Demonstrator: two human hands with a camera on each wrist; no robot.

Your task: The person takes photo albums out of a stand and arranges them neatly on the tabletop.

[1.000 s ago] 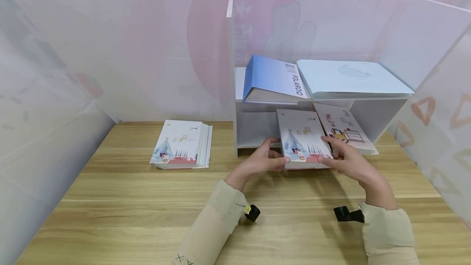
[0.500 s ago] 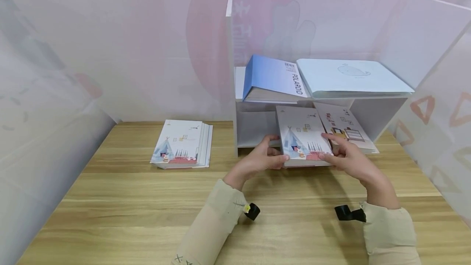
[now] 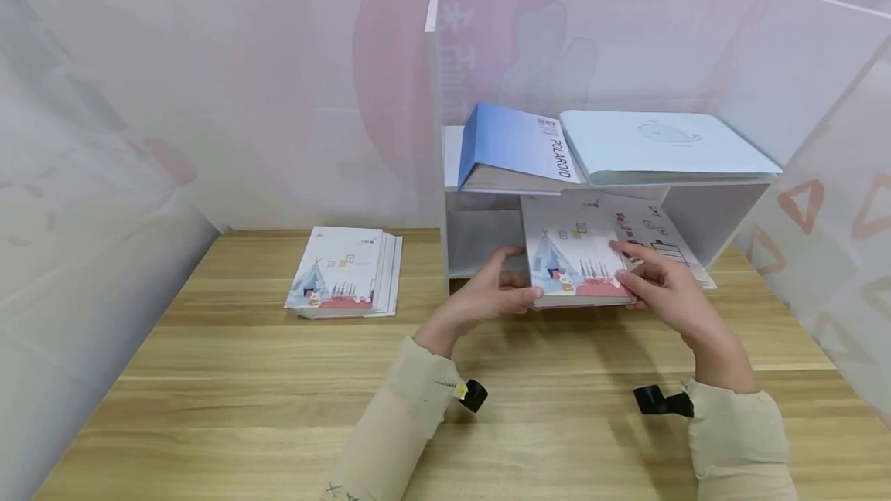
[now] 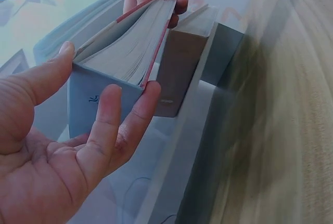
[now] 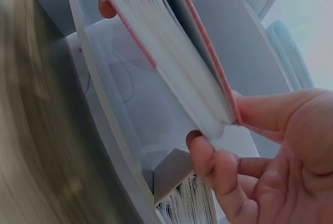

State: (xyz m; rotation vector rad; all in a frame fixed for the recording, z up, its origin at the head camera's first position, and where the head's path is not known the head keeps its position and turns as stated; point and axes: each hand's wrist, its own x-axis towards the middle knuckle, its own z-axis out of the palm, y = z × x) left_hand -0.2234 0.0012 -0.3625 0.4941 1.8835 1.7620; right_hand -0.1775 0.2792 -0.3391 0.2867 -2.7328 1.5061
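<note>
A white photo album [image 3: 574, 250] with a tent picture on its cover is held partway inside the lower compartment of a white shelf [image 3: 437, 161]. My left hand [image 3: 487, 296] grips its left side, and my right hand [image 3: 661, 292] pinches its right side near the front corner. From the left wrist, the album's pale blue spine [image 4: 93, 99] shows between thumb and fingers. The right wrist view shows the album's page edges [image 5: 177, 73], the cover gaping slightly. Another white album [image 3: 657, 226] lies to the right in that compartment, partly covered by the held one.
On the shelf's upper board lie a blue POLAROID album [image 3: 522, 145] and a pale blue whale album [image 3: 671, 145]. A stack of white albums [image 3: 341, 265] rests at the left of the wooden table [image 3: 244, 408]. The shelf's left panel rises tall beside my left hand.
Both hands have raised the album and moved it slightly farther into the lower compartment. Its right edge now overlaps more of the neighbouring album. The stack at left is unmoved.
</note>
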